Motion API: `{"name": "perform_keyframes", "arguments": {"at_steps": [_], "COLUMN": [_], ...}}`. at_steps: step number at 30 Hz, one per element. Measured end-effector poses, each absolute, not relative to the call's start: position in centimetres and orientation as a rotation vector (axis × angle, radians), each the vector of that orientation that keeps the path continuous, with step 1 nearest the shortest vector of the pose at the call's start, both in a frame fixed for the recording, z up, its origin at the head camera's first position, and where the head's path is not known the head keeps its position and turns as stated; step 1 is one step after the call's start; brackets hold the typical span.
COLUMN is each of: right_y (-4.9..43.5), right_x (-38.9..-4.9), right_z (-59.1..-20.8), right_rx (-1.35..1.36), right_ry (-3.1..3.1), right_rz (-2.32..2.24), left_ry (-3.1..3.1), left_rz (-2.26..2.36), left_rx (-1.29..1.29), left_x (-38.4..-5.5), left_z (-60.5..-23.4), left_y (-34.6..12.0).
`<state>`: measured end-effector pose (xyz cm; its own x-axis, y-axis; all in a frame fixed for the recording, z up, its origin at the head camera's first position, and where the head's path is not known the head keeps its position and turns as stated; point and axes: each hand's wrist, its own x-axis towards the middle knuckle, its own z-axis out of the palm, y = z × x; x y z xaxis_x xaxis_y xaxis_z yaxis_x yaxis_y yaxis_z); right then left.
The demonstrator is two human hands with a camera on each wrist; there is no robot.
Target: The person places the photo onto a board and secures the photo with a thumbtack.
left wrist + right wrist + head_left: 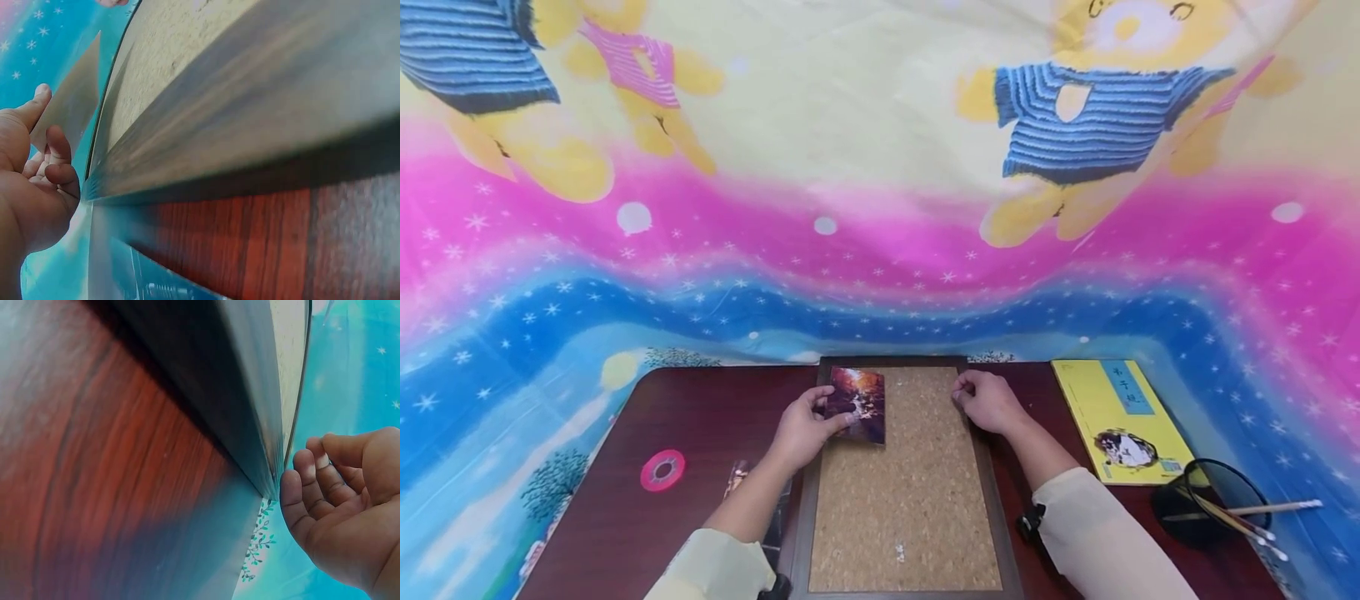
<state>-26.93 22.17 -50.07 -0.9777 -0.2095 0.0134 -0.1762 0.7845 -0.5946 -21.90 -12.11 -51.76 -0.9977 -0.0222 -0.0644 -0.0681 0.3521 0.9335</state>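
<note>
In the head view my left hand [805, 429] pinches a photo print [863, 392] of a glowing autumn scene between thumb and fingers, over the upper left of a cork board [910, 492]. The left wrist view shows the pale back of the photo [74, 103] tilted up from the board, with the left hand [37, 169] at its lower edge. My right hand [988, 402] is at the board's upper right frame. Seen from the right wrist, the right hand [344, 500] has its fingers curled and thumb against the index fingertip, with nothing visible in them.
A pink tape roll [663, 471] lies left on the dark red table [715, 408]. More prints [739, 473] lie partly hidden under my left forearm. Right of the board are a yellow book [1123, 425] and a black mesh cup [1187, 517] holding several pencils, tipped over.
</note>
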Motion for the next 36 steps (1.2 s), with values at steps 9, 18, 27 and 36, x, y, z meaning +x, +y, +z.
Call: {"name": "perform_keyframes", "arguments": {"at_steps": [9, 18, 27, 36], "right_y": [21.2, 20.3, 19.6, 18.5], "right_x": [-27.5, -28.0, -28.3, -28.8], "right_z": [-49.9, -49.7, -49.9, -49.8], "right_rx": [-0.329, -0.353, -0.332, -0.354], "right_ry": [2.92, 2.898, 2.885, 2.896], "right_rz": [-0.979, -1.01, -1.013, -0.984], "left_ry": [2.604, 2.72, 2.833, 2.901], "left_rz": [1.68, 1.518, 1.28, 1.084], "left_rx": [-0.025, 0.05, 0.156, 0.257], "left_x": [-22.1, -22.4, -22.6, -23.0], "left_z": [-51.9, -52.1, -52.3, -52.3], "left_y": [-10.8, -9.6, -8.7, -7.9]}}
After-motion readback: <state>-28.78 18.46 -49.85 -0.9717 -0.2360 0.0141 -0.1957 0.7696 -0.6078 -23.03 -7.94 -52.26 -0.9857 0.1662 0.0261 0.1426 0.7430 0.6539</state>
